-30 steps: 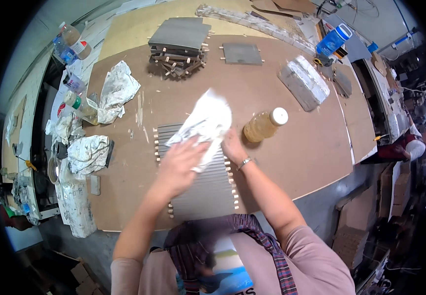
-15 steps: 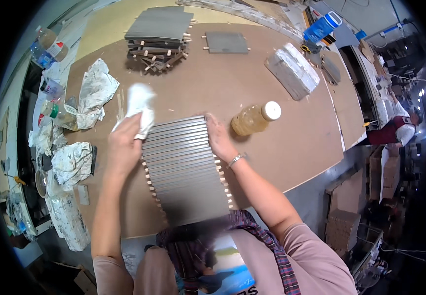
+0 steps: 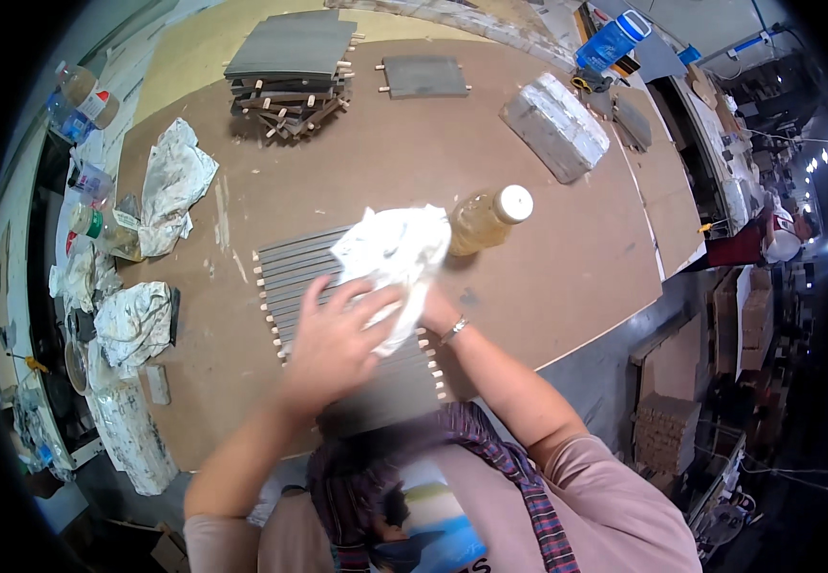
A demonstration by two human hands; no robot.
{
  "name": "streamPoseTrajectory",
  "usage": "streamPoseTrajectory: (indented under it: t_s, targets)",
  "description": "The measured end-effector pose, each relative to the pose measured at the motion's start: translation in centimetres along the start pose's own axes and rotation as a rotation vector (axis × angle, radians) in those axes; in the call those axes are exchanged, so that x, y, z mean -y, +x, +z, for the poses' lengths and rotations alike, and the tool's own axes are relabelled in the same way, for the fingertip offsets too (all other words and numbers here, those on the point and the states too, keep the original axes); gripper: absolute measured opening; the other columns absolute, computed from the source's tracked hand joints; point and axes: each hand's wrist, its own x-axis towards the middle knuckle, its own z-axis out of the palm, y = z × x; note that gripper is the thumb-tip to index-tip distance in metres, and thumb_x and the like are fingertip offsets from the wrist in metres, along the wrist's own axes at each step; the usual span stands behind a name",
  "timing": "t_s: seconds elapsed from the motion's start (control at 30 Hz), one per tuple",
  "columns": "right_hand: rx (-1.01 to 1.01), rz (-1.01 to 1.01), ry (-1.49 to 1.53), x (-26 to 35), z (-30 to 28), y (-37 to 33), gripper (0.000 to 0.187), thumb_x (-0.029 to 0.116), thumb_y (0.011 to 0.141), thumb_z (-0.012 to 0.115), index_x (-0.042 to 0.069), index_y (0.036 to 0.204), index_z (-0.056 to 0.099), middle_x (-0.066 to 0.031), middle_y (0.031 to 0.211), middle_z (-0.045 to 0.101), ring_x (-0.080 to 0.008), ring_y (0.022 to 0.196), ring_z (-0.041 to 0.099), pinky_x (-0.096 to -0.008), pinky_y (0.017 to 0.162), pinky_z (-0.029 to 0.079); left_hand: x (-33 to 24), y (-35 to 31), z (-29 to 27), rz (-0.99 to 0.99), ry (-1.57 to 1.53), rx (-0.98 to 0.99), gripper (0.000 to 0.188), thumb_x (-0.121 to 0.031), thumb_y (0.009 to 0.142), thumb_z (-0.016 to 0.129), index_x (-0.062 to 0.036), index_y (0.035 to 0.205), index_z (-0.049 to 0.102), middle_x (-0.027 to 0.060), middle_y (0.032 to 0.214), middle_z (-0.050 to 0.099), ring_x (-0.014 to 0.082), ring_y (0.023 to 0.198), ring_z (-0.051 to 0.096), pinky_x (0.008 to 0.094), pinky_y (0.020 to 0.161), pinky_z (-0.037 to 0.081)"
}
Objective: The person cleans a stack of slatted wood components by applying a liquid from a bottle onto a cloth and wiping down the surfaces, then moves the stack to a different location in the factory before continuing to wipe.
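Note:
In front of me, close to my body, lies a row of overlapping grey panels [image 3: 285, 277] with short pale wooden pegs along both sides. My left hand [image 3: 336, 334] reaches across it with fingers partly spread, pressing and holding a crumpled white cloth [image 3: 400, 244] against the panels. The cloth covers the row's far right part. My right hand [image 3: 440, 307] is at the right edge of the row, its fingers hidden behind the cloth. Just beyond the cloth stands a bottle of yellowish liquid [image 3: 483, 222] with a white cap.
A stack of similar grey panels [image 3: 290, 48] stands at the far left, a single panel [image 3: 424, 76] to its right. A wrapped whitish block [image 3: 557, 124] and a blue bottle [image 3: 613, 40] are far right. Stained rags [image 3: 177, 181] and plastic bottles line the left. Another person [image 3: 767, 234] stands at far right.
My left hand has swept the white cloth from the row's far left corner to its right side, over my right hand's fingers. The view has shifted slightly.

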Motion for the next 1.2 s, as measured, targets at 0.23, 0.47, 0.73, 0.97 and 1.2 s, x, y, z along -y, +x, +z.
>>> streamPoseTrajectory:
  t_s: [0.23, 0.47, 0.73, 0.97, 1.2]
  targets:
    - [-0.054, 0.063, 0.069, 1.7, 0.3, 0.2, 0.045, 0.01, 0.098, 0.046, -0.002, 0.14, 0.036, -0.0165, 0.134, 0.05, -0.0213, 0.125, 0.047, -0.0352, 0.107, 0.038, -1.3, 0.0, 1.2, -0.006, 0.071, -0.022, 0.034, -0.013, 0.065, 0.065, -0.0068, 0.099, 0.067, 0.0038, 0.118, 0.06, 0.0268, 0.103, 0.053, 0.0467, 0.092, 0.035]
    - [-0.108, -0.128, -0.065, 0.8, -0.2, 0.6, 0.047, 0.017, 0.099, 0.044, -0.002, 0.141, 0.034, -0.0188, 0.14, 0.044, -0.0264, 0.128, 0.044, -0.0351, 0.109, 0.034, -0.4, -2.6, 0.1, -0.209, 0.192, -0.031, 0.036, -0.012, 0.065, 0.066, -0.007, 0.101, 0.068, 0.0014, 0.121, 0.058, 0.0248, 0.103, 0.052, 0.0451, 0.091, 0.036]
    - [-0.097, -0.122, -0.091, 0.3, -0.4, 0.6, 0.047, 0.012, 0.1, 0.038, 0.0, 0.144, 0.029, -0.0178, 0.141, 0.044, -0.0194, 0.128, 0.045, -0.0303, 0.11, 0.034, 0.6, -1.7, 0.4, -0.114, 0.208, -0.013, 0.031, -0.012, 0.066, 0.066, -0.0061, 0.096, 0.069, 0.0005, 0.115, 0.059, 0.0223, 0.098, 0.052, 0.0393, 0.084, 0.036]
    - [-0.033, -0.177, 0.166, 0.0, 0.1, 0.9, 0.057, 0.014, 0.096, 0.055, 0.001, 0.145, 0.03, -0.0115, 0.144, 0.043, -0.017, 0.128, 0.043, -0.0313, 0.109, 0.036, -1.2, 1.2, 0.6, -0.107, 0.098, -0.069, 0.027, -0.011, 0.066, 0.066, -0.0086, 0.092, 0.069, -0.0012, 0.113, 0.06, 0.0212, 0.096, 0.052, 0.0391, 0.084, 0.035]
    - [0.059, 0.005, 0.102, -1.4, -0.4, 1.7, 0.058, 0.015, 0.099, 0.049, 0.004, 0.15, 0.022, -0.014, 0.147, 0.037, -0.0185, 0.132, 0.04, -0.0332, 0.112, 0.032, -2.2, 1.6, 1.4, -0.087, 0.154, -0.111, 0.026, -0.012, 0.066, 0.065, -0.0072, 0.092, 0.069, 0.0, 0.112, 0.06, 0.0213, 0.096, 0.053, 0.0409, 0.083, 0.036]
